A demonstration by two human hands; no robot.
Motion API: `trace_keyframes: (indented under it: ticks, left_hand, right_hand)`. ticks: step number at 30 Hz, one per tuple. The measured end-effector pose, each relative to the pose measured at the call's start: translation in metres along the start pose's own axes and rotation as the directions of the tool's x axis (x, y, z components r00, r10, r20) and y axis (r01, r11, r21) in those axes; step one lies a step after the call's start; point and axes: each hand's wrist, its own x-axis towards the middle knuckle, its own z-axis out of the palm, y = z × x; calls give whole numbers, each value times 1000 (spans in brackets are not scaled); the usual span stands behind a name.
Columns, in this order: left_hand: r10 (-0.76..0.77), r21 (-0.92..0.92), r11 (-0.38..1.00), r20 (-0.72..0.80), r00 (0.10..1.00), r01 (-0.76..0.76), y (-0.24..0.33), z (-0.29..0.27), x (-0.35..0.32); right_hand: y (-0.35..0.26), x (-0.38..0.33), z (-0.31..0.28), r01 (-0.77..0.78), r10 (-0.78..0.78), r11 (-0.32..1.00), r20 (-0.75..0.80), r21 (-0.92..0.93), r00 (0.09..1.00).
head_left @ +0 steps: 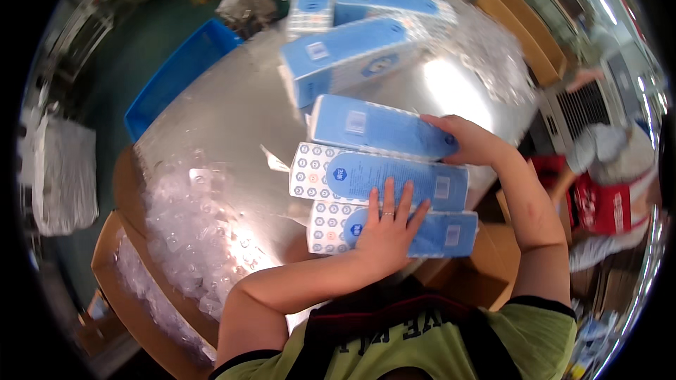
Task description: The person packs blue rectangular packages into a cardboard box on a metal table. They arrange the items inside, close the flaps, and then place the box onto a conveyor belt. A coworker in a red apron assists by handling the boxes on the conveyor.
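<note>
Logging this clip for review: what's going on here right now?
A person at a shiny metal table handles long blue packs. The left hand lies flat on the nearest pack; the right hand grips the end of the third pack, with a middle pack between. More blue packs lie farther back, clear plastic wrap at left.

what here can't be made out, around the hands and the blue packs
- Head view: part of the nearest blue pack lies under the left hand.
- The right hand covers the end of the farthest of the three packs; its fingertips are hidden.
- The clear plastic pieces blur in glare off the shiny table.
- The far packs bend and blur toward the rim.
- The brown box is cut short by the dark fisheye edge.
</note>
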Motion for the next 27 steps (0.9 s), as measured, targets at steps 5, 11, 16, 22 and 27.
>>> trace_keyframes:
  ticks: [5,11,16,22,27]
  left_hand:
    - [-116,-434,901,-281,953,-18,-35,-40,-17]
    - [-383,-806,-498,-126,915,-319,-144,54,28]
    - [-285,-750,-577,-185,940,-323,-19,-4,51]
    - [118,-834,-552,-75,990,3,138,51,103]
    - [368,-996,86,-3,930,-37,230,165,50]
  right_hand:
    - [104,-116,68,-14,452,768,-527,640,720]
    - [86,-70,189,503,765,-246,-153,828,625]
    - [54,-176,172,512,658,-349,-183,785,730]
    - [-35,-453,178,492,875,80,-298,867,382]
    - [-65,-547,209,414,908,366,-417,833,38]
